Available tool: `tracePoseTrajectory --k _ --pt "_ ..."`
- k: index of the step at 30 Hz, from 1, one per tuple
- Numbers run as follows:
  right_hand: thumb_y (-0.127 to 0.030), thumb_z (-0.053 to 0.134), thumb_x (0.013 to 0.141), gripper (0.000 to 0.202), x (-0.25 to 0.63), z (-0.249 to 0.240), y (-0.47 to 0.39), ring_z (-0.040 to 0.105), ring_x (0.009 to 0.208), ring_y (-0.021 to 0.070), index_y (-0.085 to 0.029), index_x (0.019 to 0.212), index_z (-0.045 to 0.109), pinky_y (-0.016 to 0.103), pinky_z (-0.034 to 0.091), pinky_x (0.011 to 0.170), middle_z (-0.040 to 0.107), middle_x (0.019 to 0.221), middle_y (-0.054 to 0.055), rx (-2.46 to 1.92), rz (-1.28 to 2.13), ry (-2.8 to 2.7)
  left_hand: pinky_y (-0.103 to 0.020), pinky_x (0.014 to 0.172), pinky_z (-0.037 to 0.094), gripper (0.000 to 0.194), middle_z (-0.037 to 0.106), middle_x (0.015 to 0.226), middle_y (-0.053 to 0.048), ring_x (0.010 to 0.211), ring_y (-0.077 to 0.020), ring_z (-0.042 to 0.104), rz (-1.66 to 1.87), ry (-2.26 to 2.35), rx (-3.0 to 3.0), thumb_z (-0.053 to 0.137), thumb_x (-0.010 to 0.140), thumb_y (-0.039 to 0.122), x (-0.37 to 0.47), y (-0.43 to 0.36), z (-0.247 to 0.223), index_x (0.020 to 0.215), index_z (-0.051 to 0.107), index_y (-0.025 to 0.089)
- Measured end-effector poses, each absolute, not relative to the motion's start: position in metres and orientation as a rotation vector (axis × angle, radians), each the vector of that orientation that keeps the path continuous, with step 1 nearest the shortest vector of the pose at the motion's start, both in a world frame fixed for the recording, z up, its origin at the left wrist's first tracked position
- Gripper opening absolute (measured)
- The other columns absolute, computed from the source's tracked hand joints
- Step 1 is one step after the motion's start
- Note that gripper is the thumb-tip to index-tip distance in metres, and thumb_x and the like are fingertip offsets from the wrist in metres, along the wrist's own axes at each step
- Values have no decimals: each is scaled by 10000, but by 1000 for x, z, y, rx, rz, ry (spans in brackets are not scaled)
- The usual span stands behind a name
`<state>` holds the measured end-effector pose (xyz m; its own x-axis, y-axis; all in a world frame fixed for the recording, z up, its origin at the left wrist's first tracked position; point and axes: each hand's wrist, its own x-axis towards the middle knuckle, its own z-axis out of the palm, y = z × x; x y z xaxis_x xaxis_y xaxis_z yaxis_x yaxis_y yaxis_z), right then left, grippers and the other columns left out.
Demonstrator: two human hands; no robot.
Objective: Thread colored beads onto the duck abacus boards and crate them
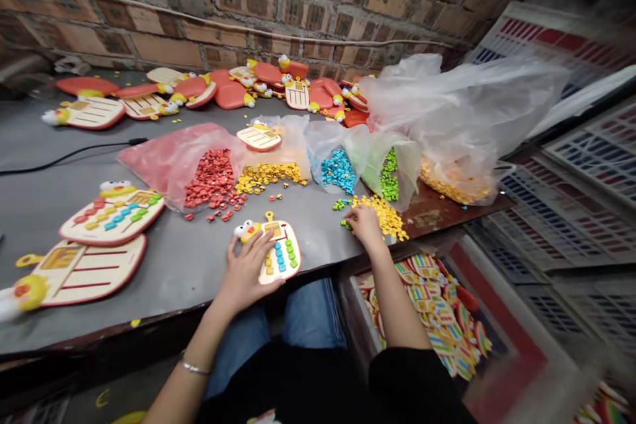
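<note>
My left hand (247, 269) lies over a duck-headed toy board (292, 233), its fingers gripping the board's left side at the table's front edge. The board is cream-coloured, with rows of yellow, blue and green beads on it; the part beneath my fingers is hidden. My right hand (366, 224) is closed, its fingertips down among a few loose green beads (340, 204) beside a pile of yellow beads (391, 217). Whatever lies between those fingertips is too small to make out.
Behind the board, open plastic bags hold red beads (211, 175), yellow beads (271, 174), blue beads (338, 171) and green beads (389, 175). Two boards (106, 271) overlap at left. More boards (231, 94) lie along the brick wall. A crate (365, 311) of boards stands below right.
</note>
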<state>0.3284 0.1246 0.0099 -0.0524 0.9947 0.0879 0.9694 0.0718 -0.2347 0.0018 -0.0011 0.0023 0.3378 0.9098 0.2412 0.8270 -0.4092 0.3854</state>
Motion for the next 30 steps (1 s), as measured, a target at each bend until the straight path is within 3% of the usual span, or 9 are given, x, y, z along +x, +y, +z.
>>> tracePoseTrajectory --k 7,13,20,26,30 --pt "-88 620 713 112 327 9 139 580 803 188 -178 673 673 286 409 766 657 758 48 -1960 314 -2160 -552 1136 -19 679 439 1462 -97 1358 -321 368 638 1573 2409 612 759 516 2 -2 2 1355 416 257" --pt "-174 589 774 84 348 9 135 586 857 214 -173 757 671 318 416 806 668 845 72 -1907 219 -1935 -563 1132 2 682 429 1468 -98 1364 -322 360 623 1574 2413 609 764 514 1 -2 2 1361 415 249" --pt "-209 665 736 31 347 4 123 547 916 254 -183 719 666 365 403 830 630 878 84 -1931 179 -2018 -574 1130 3 698 442 1460 -94 1353 -336 373 634 1575 2396 624 751 504 2 -1 2 1374 416 266" --pt "-141 524 818 78 312 0 111 555 789 196 -183 798 587 303 433 736 595 809 48 -1514 329 -2064 -560 1138 -16 685 423 1473 -95 1370 -326 348 615 1565 2394 606 769 520 1 -2 2 1370 413 255" --pt "-110 430 868 194 280 -9 92 557 843 215 -189 827 601 325 449 771 617 865 82 -1361 283 -2204 -544 1144 -39 692 414 1479 -96 1374 -320 340 594 1575 2392 616 764 522 1 -2 2 1368 415 250"
